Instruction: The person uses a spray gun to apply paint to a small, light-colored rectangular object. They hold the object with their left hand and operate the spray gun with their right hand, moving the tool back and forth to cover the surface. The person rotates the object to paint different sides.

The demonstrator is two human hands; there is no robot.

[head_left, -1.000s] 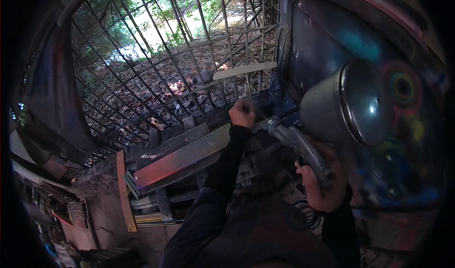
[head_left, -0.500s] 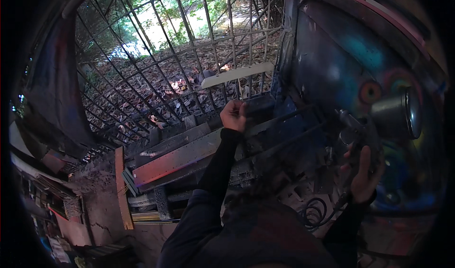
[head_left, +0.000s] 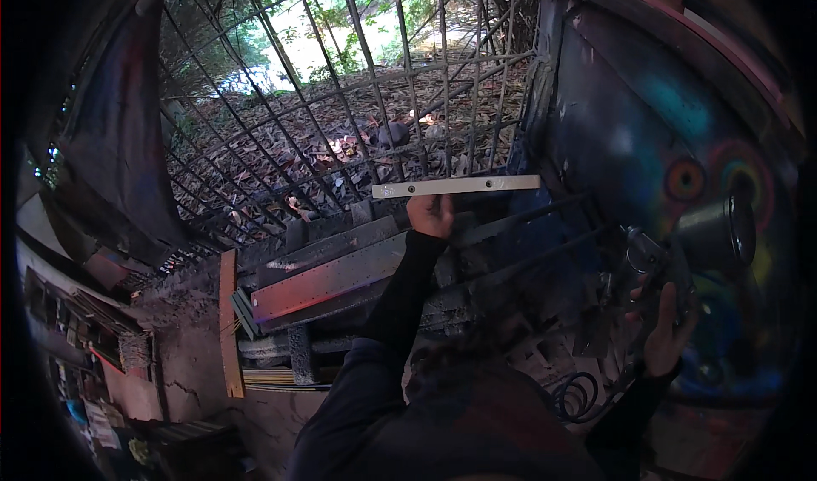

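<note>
A long, narrow cream strip [head_left: 455, 187] with two dark holes is held up in front of the barred opening. Right under it, my left hand [head_left: 432, 217] is closed with its fingers curled, gripping the thin stick that carries the strip; the stick itself is hidden now. On the right, my right hand [head_left: 668, 336] is wrapped round a spray gun [head_left: 648, 253] with a large shiny metal cup [head_left: 717, 230]. The gun's nozzle end points left, apart from the strip. Part of its grip is hidden by my fingers and shadow.
Metal bars [head_left: 353, 73] stand ahead, with dry leaves beyond. Below lie a perforated reddish-grey panel [head_left: 328, 281] and an upright wooden slat [head_left: 230, 324]. A paint-stained dark panel [head_left: 621, 98] stands at right. A coiled black hose [head_left: 574, 398] lies near my right forearm.
The strip has turned from showing its broad face at a slant to lying nearly level, edge toward me, and sits lower, close over my left hand. The spray gun has tilted slightly.
</note>
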